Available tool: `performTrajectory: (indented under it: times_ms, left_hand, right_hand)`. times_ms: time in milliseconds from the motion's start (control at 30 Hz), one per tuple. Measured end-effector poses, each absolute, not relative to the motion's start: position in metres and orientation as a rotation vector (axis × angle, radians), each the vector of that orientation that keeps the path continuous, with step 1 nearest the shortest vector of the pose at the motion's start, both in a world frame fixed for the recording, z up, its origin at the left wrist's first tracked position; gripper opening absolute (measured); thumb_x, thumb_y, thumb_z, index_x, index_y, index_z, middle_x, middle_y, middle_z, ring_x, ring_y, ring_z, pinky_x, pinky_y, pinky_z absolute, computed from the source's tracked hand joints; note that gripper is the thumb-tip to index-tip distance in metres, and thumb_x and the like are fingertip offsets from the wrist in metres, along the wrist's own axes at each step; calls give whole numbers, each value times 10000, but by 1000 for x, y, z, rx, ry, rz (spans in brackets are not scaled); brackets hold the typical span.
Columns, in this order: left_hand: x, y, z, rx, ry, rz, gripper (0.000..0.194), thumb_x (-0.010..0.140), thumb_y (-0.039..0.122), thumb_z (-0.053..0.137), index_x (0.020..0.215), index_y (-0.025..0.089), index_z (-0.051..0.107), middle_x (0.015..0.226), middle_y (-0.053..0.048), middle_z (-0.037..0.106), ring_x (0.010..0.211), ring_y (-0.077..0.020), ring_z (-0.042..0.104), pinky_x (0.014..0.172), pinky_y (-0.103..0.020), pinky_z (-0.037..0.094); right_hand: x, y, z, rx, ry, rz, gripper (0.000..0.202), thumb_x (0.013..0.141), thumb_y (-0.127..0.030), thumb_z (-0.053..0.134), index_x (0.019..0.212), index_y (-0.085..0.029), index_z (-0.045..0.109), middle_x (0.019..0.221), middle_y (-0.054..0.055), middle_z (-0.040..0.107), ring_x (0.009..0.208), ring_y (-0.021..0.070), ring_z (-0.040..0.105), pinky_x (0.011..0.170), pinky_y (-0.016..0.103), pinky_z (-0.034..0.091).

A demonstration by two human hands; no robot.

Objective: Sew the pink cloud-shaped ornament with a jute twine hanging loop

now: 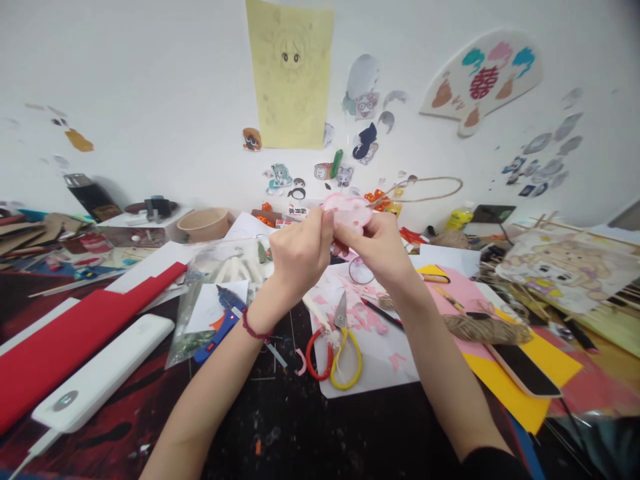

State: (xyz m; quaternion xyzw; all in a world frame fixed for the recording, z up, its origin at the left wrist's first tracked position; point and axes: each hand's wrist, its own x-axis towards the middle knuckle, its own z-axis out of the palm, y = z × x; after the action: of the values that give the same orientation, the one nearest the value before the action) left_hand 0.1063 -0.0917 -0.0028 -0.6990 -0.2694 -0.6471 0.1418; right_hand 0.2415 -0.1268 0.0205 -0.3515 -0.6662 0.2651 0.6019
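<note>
My left hand [303, 250] and my right hand [377, 250] are raised side by side above the table, both closed on a pink and white piece [347, 210] shaped with a wavy edge. A loop of brown twine [430, 190] sticks out to the right from the piece, over my right hand. A metal ring [361, 271] hangs just under my hands. Below them, scissors [341, 347] with one red and one yellow handle lie on white paper [383, 380] among pink scraps. My fingertips partly cover the pink piece.
A blue glue gun [220, 333] and plastic bag [187, 327] lie left, beside a white power strip-like device [105, 373] and red sheet [95, 333]. To the right are a twine bundle [487, 329], a phone [525, 370] and yellow paper [555, 363]. Stickers cover the wall behind.
</note>
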Motion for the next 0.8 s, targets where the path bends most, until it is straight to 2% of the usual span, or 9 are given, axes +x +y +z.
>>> performTrajectory:
  times_ms: [100, 200, 300, 367, 567, 800]
  left_hand:
    - [106, -100, 6, -2115, -727, -1888, 342, 1044, 308, 429, 769, 189, 593, 610, 9, 525, 543, -105, 421, 570, -289, 275]
    - [105, -107, 16, -2322, -627, -2033, 298, 1029, 332, 494, 805, 197, 637, 717, -11, 584, 644, -118, 477, 632, -281, 360]
    - [104, -109, 20, -2550, -555, -2116, 283, 1010, 331, 553, 780, 195, 647, 760, -17, 624, 702, -123, 517, 637, -273, 391]
    - [104, -108, 20, -2620, -534, -2143, 290, 1010, 333, 557, 772, 191, 641, 743, -4, 630, 671, -106, 517, 613, -260, 392]
    - [102, -110, 19, -2607, -429, -2142, 306, 1008, 350, 570, 761, 179, 626, 625, 29, 551, 571, -76, 486, 562, -238, 380]
    - [103, -118, 23, -2615, -298, -2066, 279, 1032, 299, 523, 815, 178, 649, 761, -26, 688, 713, -102, 624, 697, -243, 486]
  right_hand:
    - [247, -124, 21, -835, -1471, 464, 318, 831, -318, 753, 573, -159, 658, 528, -18, 614, 503, 89, 561, 478, 208, 402]
    - [255, -122, 22, -879, -1422, 303, 328, 824, -301, 756, 553, -156, 642, 522, -16, 598, 498, 88, 530, 491, 231, 391]
    - [260, -123, 23, -894, -1434, 197, 338, 841, -315, 742, 556, -159, 646, 545, -8, 608, 508, 95, 528, 498, 248, 397]
    - [260, -125, 22, -889, -1434, 161, 337, 843, -308, 737, 552, -164, 644, 542, -10, 607, 507, 96, 530, 491, 250, 398]
    - [255, -133, 25, -795, -1358, 242, 280, 806, -266, 761, 563, -167, 664, 513, -22, 609, 469, 96, 542, 464, 237, 418]
    - [259, -131, 32, -729, -1264, 358, 273, 788, -225, 747, 524, -195, 680, 486, -22, 602, 441, 96, 551, 426, 217, 418]
